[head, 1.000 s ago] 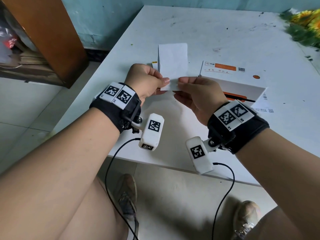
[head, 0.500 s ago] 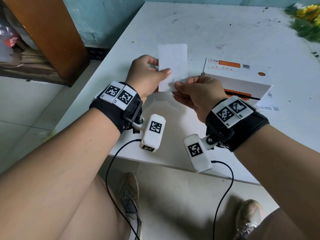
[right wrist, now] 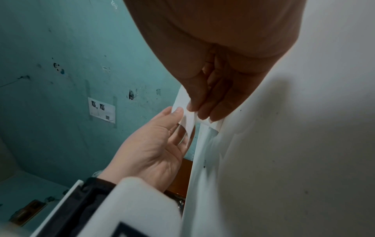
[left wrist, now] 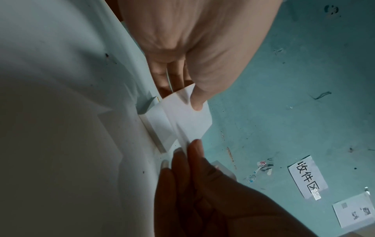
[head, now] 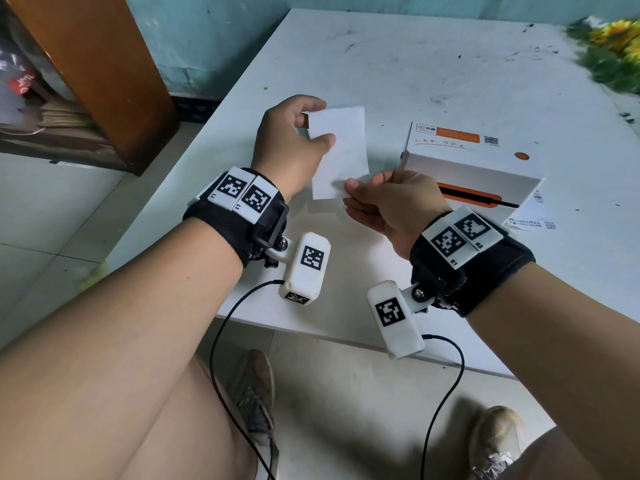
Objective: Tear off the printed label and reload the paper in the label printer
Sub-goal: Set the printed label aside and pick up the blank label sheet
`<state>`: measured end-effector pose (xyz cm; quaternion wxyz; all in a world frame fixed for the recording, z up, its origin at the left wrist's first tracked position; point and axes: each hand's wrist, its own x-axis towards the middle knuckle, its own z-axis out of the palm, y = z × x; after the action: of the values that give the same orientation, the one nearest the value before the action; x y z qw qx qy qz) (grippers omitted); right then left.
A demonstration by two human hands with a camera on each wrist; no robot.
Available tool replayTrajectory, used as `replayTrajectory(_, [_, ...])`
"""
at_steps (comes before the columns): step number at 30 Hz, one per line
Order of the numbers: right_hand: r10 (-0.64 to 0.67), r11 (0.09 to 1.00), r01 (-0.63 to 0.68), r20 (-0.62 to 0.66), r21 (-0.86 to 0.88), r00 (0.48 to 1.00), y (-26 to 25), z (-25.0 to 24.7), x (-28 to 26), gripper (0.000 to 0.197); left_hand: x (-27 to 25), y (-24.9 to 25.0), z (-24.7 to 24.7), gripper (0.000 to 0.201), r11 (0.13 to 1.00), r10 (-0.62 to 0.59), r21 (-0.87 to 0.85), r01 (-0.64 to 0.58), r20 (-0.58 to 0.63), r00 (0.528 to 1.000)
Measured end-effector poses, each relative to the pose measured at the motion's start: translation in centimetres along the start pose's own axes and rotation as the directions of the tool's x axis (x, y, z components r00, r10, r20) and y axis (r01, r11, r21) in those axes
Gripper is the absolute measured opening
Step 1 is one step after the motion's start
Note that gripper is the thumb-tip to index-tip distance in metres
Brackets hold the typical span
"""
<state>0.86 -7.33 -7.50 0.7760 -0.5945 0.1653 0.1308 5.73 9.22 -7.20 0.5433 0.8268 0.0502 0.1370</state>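
I hold a blank white label sheet (head: 341, 157) above the table between both hands. My left hand (head: 317, 128) pinches its upper left part, thumb on the front and fingers behind. My right hand (head: 348, 194) pinches the lower right corner. In the left wrist view the sheet (left wrist: 188, 121) runs down to a white folded paper stack (left wrist: 156, 126) on the table. The right wrist view shows my right fingertips (right wrist: 202, 116) on the sheet's edge (right wrist: 188, 125). The white and orange label printer (head: 460, 168) stands just right of my right hand, lid down.
A printed label (head: 530, 223) lies at the printer's right front corner. Artificial sunflowers (head: 613, 50) sit at the far right of the white table (head: 415, 64). A brown wooden cabinet (head: 104, 64) stands on the left, off the table. Floor and my shoes are below.
My left hand has slid from the sheet's bottom edge up its left side to the upper corner. The right hand has kept its pinch low on the sheet.
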Motion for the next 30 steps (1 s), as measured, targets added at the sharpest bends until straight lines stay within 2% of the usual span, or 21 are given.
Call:
replayTrajectory(2, [0.003,1.0,-0.003,-0.008,-0.006,1.0,0.2,0.0,0.0,0.033,0.1,0.0,-0.1,0.031,1.0,0.005,0.022,-0.004,-0.01,1.0])
replayTrajectory(8, [0.011,0.997,-0.015,-0.045,-0.075,0.999,0.4,0.0,0.1,0.033,0.2,0.1,-0.1,0.017,0.999,-0.016,-0.04,0.014,-0.059,0.998])
replayTrajectory(11, [0.011,0.997,-0.016,-0.058,-0.078,0.998,0.5,0.2,0.2,0.026,0.4,0.0,-0.3,0.024,0.999,0.004,-0.054,-0.008,-0.076,0.997])
replayTrajectory(14, [0.016,1.0,-0.015,-0.041,0.012,0.999,0.4,0.5,0.1,0.018,0.2,0.1,-0.3,0.029,0.999,-0.016,-0.05,0.012,-0.067,0.998])
replayTrajectory(16, [0.01,0.998,-0.008,-0.03,0.063,0.999,0.4,0.6,0.0,0.018,0.1,0.0,-0.3,0.038,0.995,-0.033,-0.091,0.031,-0.026,0.999])
replayTrajectory(18, [-0.017,0.993,0.017,0.001,0.113,1.0,0.4,0.7,-0.1,0.018,0.0,-0.2,-0.4,0.035,0.991,-0.063,-0.116,0.067,0.041,0.997])
replayTrajectory(21, [-0.063,0.985,0.05,0.079,0.163,0.995,0.1,1.0,-0.2,0.026,-0.4,-0.2,-0.3,0.019,0.99,-0.084,-0.106,0.094,0.088,0.993])
replayTrajectory(24, [-0.093,0.975,0.057,0.162,0.213,0.982,-0.5,1.0,-0.3,0.044,-0.2,-0.3,-0.3,0.012,0.994,-0.067,-0.086,0.07,0.035,0.997])
replayTrajectory(27, [-0.096,0.981,0.058,0.211,0.183,0.973,-1.1,1.0,-0.6,0.051,0.1,-0.5,-0.6,0.025,0.993,-0.053,-0.103,0.05,-0.029,0.998])
replayTrajectory(30, [-0.043,0.993,0.012,0.261,0.119,0.964,-1.7,1.0,-1.1,0.055,-0.1,-0.6,-0.6,0.026,0.988,-0.007,-0.157,0.005,-0.011,1.0])
